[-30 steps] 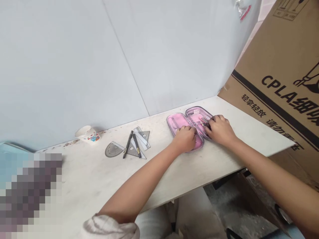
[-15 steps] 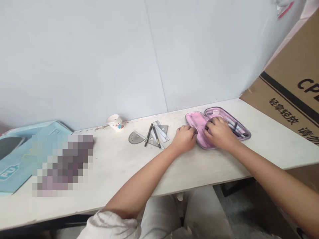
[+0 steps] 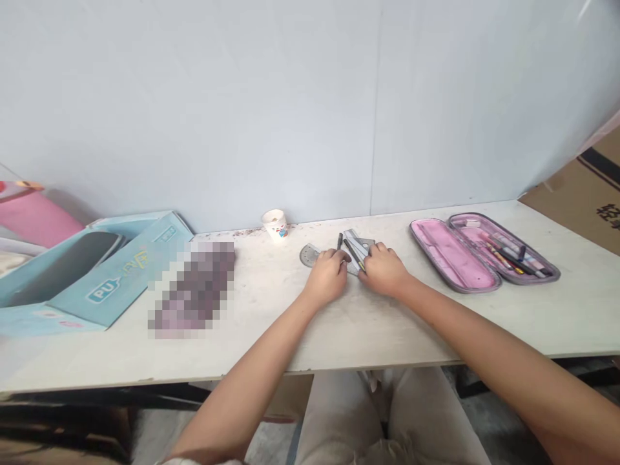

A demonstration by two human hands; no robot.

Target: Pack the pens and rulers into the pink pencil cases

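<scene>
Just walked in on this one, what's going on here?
A person at a white table has their left hand and right hand down on a small pile of clear set squares and a dark pen, beside a protractor. An open pink-lined pencil case lies off to their right.
</scene>
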